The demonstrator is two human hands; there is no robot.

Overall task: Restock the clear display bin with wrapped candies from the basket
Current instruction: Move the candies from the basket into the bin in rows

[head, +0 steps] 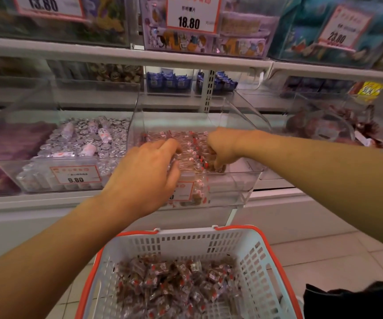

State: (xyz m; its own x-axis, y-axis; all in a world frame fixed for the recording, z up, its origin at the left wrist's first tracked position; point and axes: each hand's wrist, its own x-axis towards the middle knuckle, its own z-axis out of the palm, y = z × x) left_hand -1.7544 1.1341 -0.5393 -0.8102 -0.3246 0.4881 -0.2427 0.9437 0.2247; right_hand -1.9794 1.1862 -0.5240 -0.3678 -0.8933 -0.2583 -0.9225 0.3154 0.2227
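The wrapped candies (192, 148) sit in two places: a thin layer lies in the clear display bin (232, 187) on the shelf, and a big pile of more candies (174, 284) waits in the white and orange basket (250, 256) down below, just in front of the shelf. The basket is parked right under the bin, I think so that each trip from one to the other is short. Both hands are up in the bin. The left hand (146, 171) reaches over the front wall with its fingers curled down onto the candies, but I cannot tell if it is pinching any or only pushing them flat. The right hand (222, 146) is bunched up, fingers curled tight around a few brown candies, low near the bin floor, most likely so they drop softly and do not bounce out. The bin looks far from full and the basket has lots left, so the job seems only partly done. Next to it on the left is a bin of silver sweets (87, 139) with a price card (75, 174), and more price cards hang on the shelf above.
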